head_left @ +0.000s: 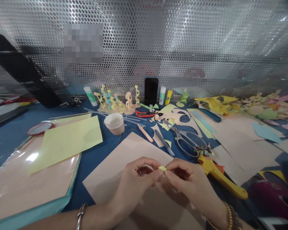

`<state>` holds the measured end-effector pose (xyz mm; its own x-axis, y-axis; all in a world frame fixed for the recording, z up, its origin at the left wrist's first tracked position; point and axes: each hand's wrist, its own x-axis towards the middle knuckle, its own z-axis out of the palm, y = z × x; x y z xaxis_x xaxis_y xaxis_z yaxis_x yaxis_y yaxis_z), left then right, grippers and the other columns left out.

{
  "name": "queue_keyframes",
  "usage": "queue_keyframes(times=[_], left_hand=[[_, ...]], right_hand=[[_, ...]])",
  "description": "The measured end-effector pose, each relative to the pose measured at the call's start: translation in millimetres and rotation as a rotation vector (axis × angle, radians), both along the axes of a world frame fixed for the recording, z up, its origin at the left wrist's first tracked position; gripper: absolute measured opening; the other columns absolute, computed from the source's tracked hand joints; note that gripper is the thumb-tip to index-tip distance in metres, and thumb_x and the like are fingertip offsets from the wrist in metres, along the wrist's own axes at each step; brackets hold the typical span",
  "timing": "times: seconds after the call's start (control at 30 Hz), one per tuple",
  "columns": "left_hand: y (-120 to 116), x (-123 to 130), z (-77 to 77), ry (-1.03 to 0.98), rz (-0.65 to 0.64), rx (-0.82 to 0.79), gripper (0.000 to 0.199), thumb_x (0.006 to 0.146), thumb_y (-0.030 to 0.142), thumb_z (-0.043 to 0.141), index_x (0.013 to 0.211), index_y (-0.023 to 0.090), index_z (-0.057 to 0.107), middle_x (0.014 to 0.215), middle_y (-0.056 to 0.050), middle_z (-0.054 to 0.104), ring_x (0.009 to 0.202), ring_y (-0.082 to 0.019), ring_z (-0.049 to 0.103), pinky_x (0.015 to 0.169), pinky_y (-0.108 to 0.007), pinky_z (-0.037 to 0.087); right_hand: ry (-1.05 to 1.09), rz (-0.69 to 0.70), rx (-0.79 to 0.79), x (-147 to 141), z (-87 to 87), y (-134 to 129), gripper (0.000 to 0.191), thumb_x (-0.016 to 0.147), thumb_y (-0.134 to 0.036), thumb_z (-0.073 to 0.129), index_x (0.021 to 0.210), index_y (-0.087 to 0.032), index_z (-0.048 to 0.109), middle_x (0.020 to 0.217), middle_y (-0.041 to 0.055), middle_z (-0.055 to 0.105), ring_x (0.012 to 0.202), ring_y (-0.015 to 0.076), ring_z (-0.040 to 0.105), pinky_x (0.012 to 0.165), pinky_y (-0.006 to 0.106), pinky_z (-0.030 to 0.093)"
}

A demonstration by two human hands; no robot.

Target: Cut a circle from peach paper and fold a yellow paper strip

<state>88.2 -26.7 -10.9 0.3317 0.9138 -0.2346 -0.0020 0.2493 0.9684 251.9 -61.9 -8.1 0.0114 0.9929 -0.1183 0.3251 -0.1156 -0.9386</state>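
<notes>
Between the fingertips of both hands is a small yellow paper piece (162, 168); its exact shape is partly hidden by the fingers. My left hand (140, 177) pinches its left side with thumb and forefinger. From the right, my right hand (188, 179) pinches the other side the same way. Both hands are above a large pale pinkish paper sheet (105, 171) on the dark blue table. Scissors (188, 140) with grey handles lie beyond my right hand, close to a yellow-handled tool (220, 177).
A paper cup (114, 124), a pale pink pen (145, 133) and a grey pen-like tool (164, 142) lie ahead. Yellow paper (72, 139) covers a stack at left. Paper spiral figures (110, 100), glue sticks (162, 95) and a phone (151, 91) stand along the perforated metal panel (139, 41).
</notes>
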Motion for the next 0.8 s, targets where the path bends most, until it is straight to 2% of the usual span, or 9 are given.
queue_keyframes(times=[0.33, 0.7, 0.8], left_hand=[[1.6, 0.1, -3.6, -0.081, -0.022, -0.075, 0.013, 0.069, 0.025, 0.077, 0.072, 0.016, 0.069, 0.061, 0.003, 0.059, 0.056, -0.008, 0.049, 0.054, -0.017, 0.04], [2.7, 2.6, 1.6, -0.01, -0.018, -0.092, 0.015, 0.07, 0.03, 0.075, 0.072, 0.015, 0.07, 0.058, 0.0, 0.065, 0.055, -0.011, 0.056, 0.055, -0.02, 0.044], [2.9, 2.4, 0.9, 0.004, -0.021, -0.086, 0.015, 0.071, 0.03, 0.074, 0.071, 0.015, 0.07, 0.057, 0.0, 0.064, 0.055, -0.011, 0.057, 0.054, -0.019, 0.045]], right_hand=[[0.025, -0.031, -0.064, -1.3, -0.1, 1.0, 0.019, 0.076, -0.035, 0.06, 0.072, -0.017, 0.066, 0.057, -0.002, 0.053, 0.051, 0.0099, 0.043, 0.05, 0.024, 0.035], [0.034, -0.035, -0.06, -1.2, 0.8, 1.2, 0.023, 0.076, -0.038, 0.06, 0.07, -0.016, 0.063, 0.058, -0.0017, 0.052, 0.05, 0.0088, 0.041, 0.048, 0.023, 0.033], [0.071, -0.037, -0.098, -1.3, -2.6, -0.4, 0.025, 0.079, -0.043, 0.059, 0.078, -0.017, 0.061, 0.052, -0.0044, 0.049, 0.044, 0.0083, 0.042, 0.043, 0.021, 0.033]])
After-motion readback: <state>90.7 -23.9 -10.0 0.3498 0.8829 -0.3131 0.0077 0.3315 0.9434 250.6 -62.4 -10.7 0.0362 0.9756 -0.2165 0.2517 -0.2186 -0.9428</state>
